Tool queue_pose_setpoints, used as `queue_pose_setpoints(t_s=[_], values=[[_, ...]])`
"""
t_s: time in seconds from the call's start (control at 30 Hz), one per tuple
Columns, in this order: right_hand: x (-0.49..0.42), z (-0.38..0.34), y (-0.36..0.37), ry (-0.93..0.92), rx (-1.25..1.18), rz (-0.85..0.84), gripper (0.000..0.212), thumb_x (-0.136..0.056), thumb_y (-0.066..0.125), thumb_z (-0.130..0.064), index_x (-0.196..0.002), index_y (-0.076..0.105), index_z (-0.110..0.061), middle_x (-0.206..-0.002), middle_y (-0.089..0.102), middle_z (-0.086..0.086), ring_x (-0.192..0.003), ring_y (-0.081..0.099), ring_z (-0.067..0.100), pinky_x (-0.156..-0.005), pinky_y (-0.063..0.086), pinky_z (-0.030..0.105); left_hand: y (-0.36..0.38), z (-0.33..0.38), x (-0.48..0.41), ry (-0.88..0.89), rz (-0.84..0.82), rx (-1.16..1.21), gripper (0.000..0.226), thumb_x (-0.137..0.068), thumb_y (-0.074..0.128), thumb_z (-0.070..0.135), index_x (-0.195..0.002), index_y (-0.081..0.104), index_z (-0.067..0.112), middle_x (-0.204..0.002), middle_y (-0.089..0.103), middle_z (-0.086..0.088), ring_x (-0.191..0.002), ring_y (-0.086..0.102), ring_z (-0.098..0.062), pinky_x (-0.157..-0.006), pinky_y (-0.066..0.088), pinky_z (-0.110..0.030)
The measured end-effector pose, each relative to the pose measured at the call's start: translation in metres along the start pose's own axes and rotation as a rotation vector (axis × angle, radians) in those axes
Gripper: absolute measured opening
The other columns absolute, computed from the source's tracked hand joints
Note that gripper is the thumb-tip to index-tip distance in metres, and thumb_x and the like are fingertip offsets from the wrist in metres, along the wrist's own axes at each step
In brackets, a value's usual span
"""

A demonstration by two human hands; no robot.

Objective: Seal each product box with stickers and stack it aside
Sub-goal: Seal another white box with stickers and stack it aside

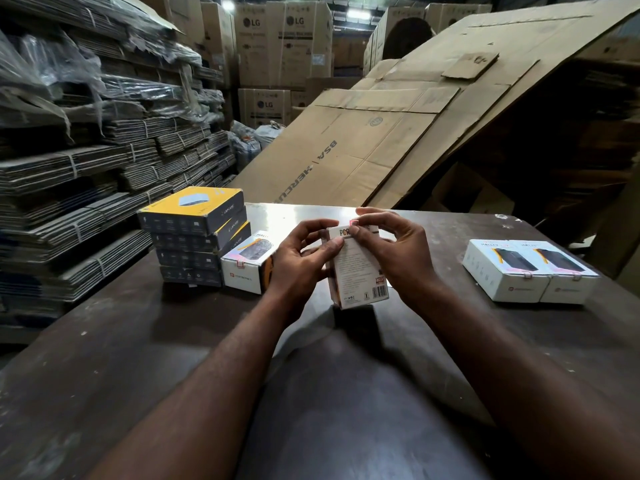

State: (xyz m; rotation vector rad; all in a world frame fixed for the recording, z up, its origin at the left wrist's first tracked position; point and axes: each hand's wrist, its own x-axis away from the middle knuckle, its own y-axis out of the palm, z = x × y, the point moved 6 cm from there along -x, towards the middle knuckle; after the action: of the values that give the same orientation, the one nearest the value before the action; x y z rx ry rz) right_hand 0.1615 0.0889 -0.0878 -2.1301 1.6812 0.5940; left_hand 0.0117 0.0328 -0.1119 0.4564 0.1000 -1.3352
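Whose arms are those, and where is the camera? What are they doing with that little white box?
Those are a person's own two arms. The camera sits on their head and looks down, so you see what they see. The left hand grips a white product box, held upright on the dark table. The right hand pinches the box's top edge, where a small red sticker sits. On the left is a stack of yellow-and-grey boxes, with a lone white box beside it. On the right, two more white boxes lie side by side. Big cardboard sheets lean behind.
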Motion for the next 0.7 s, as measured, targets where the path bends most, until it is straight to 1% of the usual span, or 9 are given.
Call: queue_pose_setpoints(t_s=[0.1,0.23,0.3,0.4,0.5,0.57,0.63,0.7], values=[[0.0004,-0.0022,0.0008,0.006,-0.016,-0.008,0.009,-0.083,0.081,-0.012,-0.087,0.078,-0.02,-0.118,0.07,0.001,-0.107,0.069,0.019,-0.085,0.06,0.053,-0.0001,0.0002,-0.0007,0.013,-0.005,0.002,0.02,-0.093,0.067,0.002,-0.107,0.066,0.017,-0.109,0.065,-0.007,-0.086,0.072,-0.009,-0.066,0.057,-0.029],[0.0029,-0.0073,0.0019,0.01,-0.032,-0.023,0.009,-0.083,0.08,-0.009,-0.088,0.076,-0.016,-0.12,0.068,0.005,-0.098,0.069,0.002,-0.084,0.061,0.043,-0.0016,0.0002,-0.0022,0.019,-0.019,0.0,0.022,-0.092,0.067,0.0,-0.104,0.067,0.018,-0.108,0.066,-0.005,-0.09,0.072,-0.012,-0.069,0.058,-0.031],[0.0048,-0.0075,0.0029,0.022,-0.035,-0.025,0.01,-0.084,0.079,-0.008,-0.093,0.075,-0.011,-0.122,0.067,0.005,-0.092,0.069,-0.002,-0.082,0.061,0.04,-0.0029,0.0001,-0.0031,0.021,-0.026,0.0,0.023,-0.092,0.067,-0.001,-0.102,0.068,0.019,-0.106,0.067,-0.002,-0.091,0.072,-0.014,-0.073,0.058,-0.033],[0.0051,-0.0066,0.0034,0.039,-0.035,-0.028,0.019,-0.084,0.079,-0.01,-0.102,0.075,-0.008,-0.118,0.069,0.004,-0.089,0.07,-0.001,-0.079,0.062,0.039,-0.0041,0.0003,-0.0037,0.019,-0.035,0.007,0.024,-0.091,0.067,-0.003,-0.1,0.069,0.019,-0.108,0.067,-0.004,-0.091,0.072,-0.015,-0.075,0.059,-0.035],[0.0027,-0.0059,0.0018,0.048,-0.051,-0.038,0.027,-0.082,0.08,-0.008,-0.109,0.073,-0.01,-0.111,0.071,0.005,-0.087,0.071,0.0,-0.076,0.062,0.033,-0.0048,-0.0003,-0.0043,0.011,-0.041,0.008,0.024,-0.091,0.067,-0.003,-0.099,0.069,0.02,-0.112,0.066,-0.007,-0.093,0.072,-0.017,-0.08,0.059,-0.038],[0.002,-0.0062,0.0012,0.043,-0.053,-0.057,0.026,-0.083,0.08,-0.008,-0.107,0.074,-0.011,-0.116,0.07,0.006,-0.091,0.071,0.0,-0.076,0.061,0.031,-0.0059,-0.0012,-0.0048,0.006,-0.048,0.002,0.024,-0.091,0.067,-0.002,-0.099,0.069,0.02,-0.11,0.067,-0.004,-0.095,0.072,-0.017,-0.081,0.059,-0.038],[0.0022,-0.006,0.0023,0.039,-0.046,-0.087,0.02,-0.084,0.078,-0.007,-0.102,0.074,-0.013,-0.122,0.069,0.005,-0.096,0.07,-0.001,-0.076,0.06,0.029,-0.0068,-0.0019,-0.0048,-0.007,-0.058,-0.009,0.023,-0.091,0.067,-0.002,-0.1,0.068,0.019,-0.102,0.07,0.003,-0.094,0.072,-0.016,-0.08,0.058,-0.038],[0.0014,-0.005,0.0033,0.041,-0.046,-0.11,0.017,-0.085,0.077,-0.006,-0.098,0.075,-0.017,-0.123,0.069,0.003,-0.099,0.069,0.001,-0.076,0.06,0.028,-0.0068,-0.0015,-0.0042,-0.02,-0.069,-0.016,0.022,-0.092,0.065,-0.002,-0.102,0.066,0.018,-0.093,0.073,0.01,-0.093,0.072,-0.014,-0.079,0.059,-0.035]])
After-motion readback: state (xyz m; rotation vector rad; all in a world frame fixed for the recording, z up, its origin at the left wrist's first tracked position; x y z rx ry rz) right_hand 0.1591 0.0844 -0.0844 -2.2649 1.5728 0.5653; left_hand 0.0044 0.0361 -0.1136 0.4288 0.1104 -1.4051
